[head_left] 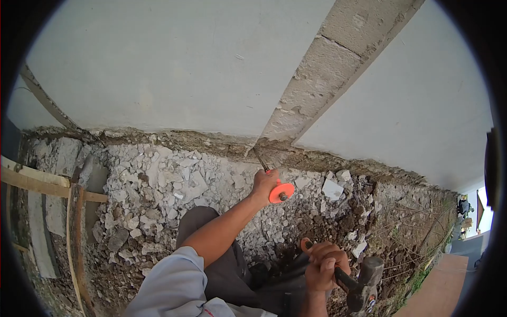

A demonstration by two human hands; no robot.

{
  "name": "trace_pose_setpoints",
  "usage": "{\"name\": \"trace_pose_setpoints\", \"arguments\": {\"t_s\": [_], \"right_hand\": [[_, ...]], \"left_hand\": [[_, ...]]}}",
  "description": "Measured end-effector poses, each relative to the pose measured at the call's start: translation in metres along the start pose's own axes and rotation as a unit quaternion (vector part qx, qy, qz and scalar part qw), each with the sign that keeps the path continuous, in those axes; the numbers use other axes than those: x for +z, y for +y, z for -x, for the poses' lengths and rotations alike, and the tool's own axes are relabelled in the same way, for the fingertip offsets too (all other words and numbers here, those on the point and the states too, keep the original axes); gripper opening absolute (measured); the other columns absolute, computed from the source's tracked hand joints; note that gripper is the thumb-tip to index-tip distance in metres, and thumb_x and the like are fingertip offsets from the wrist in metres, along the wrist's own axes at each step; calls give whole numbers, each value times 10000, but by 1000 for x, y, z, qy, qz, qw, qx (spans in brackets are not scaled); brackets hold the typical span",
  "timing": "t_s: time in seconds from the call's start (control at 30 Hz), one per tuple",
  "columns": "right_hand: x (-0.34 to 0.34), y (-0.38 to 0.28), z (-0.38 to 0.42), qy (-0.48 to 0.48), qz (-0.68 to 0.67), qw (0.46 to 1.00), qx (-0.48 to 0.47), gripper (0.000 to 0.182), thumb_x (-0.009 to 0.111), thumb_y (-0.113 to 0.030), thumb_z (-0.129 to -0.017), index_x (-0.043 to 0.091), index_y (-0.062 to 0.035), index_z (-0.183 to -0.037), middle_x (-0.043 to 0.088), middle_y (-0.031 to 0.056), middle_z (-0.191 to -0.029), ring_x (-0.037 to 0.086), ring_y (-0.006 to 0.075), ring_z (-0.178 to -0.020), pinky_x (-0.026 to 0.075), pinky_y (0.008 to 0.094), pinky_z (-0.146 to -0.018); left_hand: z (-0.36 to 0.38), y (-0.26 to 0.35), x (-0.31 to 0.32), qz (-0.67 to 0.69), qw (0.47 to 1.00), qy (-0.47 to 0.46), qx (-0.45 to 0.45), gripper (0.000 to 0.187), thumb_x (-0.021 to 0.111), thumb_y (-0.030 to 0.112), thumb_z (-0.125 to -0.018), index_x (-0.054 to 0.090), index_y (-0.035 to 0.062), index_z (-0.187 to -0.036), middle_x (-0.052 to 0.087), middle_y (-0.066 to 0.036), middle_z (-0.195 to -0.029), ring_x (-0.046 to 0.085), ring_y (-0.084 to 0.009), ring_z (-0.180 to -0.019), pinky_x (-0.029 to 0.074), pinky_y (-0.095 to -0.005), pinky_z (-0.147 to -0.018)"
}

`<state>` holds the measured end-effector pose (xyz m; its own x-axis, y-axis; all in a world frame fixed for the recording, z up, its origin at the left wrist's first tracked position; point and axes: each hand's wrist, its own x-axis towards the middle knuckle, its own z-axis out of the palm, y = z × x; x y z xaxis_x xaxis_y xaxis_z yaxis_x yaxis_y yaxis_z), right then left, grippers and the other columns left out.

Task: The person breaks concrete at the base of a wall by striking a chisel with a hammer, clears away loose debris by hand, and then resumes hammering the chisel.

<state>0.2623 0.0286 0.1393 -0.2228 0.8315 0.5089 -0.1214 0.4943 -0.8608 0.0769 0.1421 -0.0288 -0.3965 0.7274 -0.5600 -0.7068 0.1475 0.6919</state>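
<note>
My left hand (265, 185) is wrapped round a chisel with an orange round hand guard (281, 193). The chisel's metal shank (260, 158) slants up to the base of the wall, and its tip is at the rough edge below the grey concrete column (322, 74). Lower and to the right, my right hand (326, 266) is closed on the handle of a hammer (364, 285). The hammer's dark metal head is to the right of the fist, apart from the chisel's struck end.
Broken rubble (174, 179) covers the ground along the white wall (174, 68). Wooden boards (74, 238) stand at the left. Thin dry twigs (406, 227) lie at the right, near a brown panel (438, 285).
</note>
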Motion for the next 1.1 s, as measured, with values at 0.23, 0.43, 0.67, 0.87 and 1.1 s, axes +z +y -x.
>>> {"name": "trace_pose_setpoints", "arguments": {"t_s": [0.23,0.43,0.67,0.87,1.1], "right_hand": [[9,70,18,130,-52,989,46,302,417,-166,-965,397,-66,-680,430,56,-612,429,165,-569,451,375,-606],[3,102,57,47,3,875,482,197,632,-112,-855,510,-21,-730,494,36,-544,474,132,-421,416,295,-414],[-17,36,-12,163,-108,979,-57,213,479,-161,-924,428,-40,-756,418,45,-642,444,149,-580,452,353,-590],[12,131,57,-140,214,871,418,291,667,-213,-837,557,7,-683,532,42,-543,480,139,-505,400,326,-513],[-32,46,12,-85,175,955,224,245,557,-122,-916,447,-60,-706,467,27,-658,437,110,-609,397,278,-570]], "left_hand": [[-14,3,-2,47,998,-31,-33,178,555,137,-831,465,-14,-855,508,-115,-698,512,-189,-481,435,-381,-352],[-27,-14,-11,13,1000,-22,3,176,549,126,-843,434,-8,-834,484,-131,-731,502,-215,-472,445,-395,-315],[-16,6,7,77,996,-24,-35,166,541,118,-862,467,46,-731,489,-78,-683,509,-186,-481,458,-358,-363],[-31,-7,6,-36,998,51,9,213,583,128,-842,483,-5,-709,537,-109,-684,537,-191,-513,469,-377,-400],[-23,-1,2,70,997,-22,-16,161,566,117,-856,474,-13,-843,519,-116,-723,542,-231,-484,484,-377,-371]]}}
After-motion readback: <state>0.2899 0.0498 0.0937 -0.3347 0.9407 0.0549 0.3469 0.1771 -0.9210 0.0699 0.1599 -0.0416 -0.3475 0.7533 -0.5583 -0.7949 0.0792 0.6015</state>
